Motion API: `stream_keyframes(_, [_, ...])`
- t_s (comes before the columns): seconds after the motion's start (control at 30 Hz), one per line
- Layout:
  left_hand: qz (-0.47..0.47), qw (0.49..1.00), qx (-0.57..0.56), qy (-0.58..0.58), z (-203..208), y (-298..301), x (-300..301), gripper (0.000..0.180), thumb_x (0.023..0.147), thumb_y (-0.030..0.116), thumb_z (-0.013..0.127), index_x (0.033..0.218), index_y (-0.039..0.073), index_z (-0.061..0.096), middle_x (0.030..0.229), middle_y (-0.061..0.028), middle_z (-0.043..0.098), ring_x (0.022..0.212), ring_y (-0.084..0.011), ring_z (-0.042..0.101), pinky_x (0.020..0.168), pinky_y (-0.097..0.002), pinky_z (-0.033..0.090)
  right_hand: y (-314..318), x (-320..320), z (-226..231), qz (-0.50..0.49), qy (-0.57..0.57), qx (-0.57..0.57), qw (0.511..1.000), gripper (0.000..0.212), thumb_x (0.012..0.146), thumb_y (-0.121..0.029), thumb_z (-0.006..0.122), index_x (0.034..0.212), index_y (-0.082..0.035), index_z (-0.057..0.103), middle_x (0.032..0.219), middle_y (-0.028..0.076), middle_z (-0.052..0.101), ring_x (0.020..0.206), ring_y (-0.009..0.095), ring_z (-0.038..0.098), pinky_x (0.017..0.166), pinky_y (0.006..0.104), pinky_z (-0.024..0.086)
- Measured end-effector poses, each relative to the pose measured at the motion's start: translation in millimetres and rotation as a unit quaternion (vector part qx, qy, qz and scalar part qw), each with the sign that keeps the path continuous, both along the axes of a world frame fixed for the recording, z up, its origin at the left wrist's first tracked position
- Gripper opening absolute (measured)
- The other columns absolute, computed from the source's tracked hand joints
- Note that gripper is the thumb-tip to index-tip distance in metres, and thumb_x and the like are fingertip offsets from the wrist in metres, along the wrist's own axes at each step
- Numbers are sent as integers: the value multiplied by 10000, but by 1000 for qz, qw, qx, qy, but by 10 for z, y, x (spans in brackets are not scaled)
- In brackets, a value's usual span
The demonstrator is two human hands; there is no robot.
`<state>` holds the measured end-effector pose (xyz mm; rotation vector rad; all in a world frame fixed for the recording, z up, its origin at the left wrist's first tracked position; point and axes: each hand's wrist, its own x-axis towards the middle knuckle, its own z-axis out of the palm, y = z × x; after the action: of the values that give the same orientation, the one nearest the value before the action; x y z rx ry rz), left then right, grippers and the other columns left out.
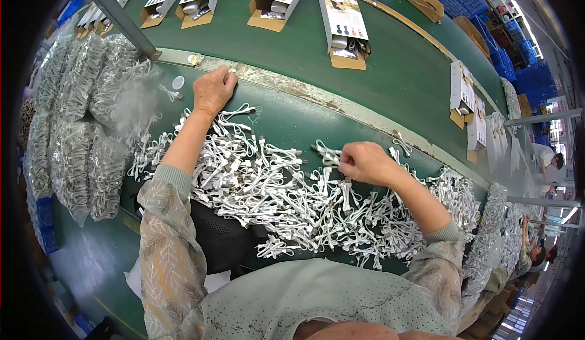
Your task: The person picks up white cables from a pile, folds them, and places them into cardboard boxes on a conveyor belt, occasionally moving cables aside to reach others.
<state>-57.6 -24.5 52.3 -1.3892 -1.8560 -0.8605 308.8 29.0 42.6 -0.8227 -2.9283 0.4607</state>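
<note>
Head view: the right hand has its grip clamped on a blurred white cable, which projects leftward from it over the table; the left hand curls beside the pale rail, grip state undeterminable; more white cables lie heaped on the near side

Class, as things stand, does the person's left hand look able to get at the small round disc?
Probably yes: the small round disc lies on the green table, just left of the left hand, with nothing visible between them.
</note>
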Motion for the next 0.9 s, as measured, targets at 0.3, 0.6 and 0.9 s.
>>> stream_keyframes(0.3, [-11,1000,-8,-28,-143,-95,73,214,781,246,562,652,80,523,632,-123,600,599,-338,592,535,-440,458,133,-111,99,-104,255,-360,891,187,868,-193,579,953,-32,622,810,2,623,673,47,566,621,184,473])
stream_keyframes(0.6, [-19,998,-49,-45,-530,-276,213,223,785,245,563,643,79,519,626,-127,596,590,-335,591,525,-439,455,609,-923,97,-144,400,-526,737,216,861,-222,604,917,-14,587,804,100,631,617,120,600,523,230,523])
stream_keyframes(0.9, [-55,993,-66,-86,-796,-200,521,234,789,246,570,642,73,512,626,-123,599,583,-332,591,528,-436,458,1706,-1268,-105,-284,545,-415,671,209,863,-139,585,935,50,530,717,95,570,522,203,577,437,322,537])
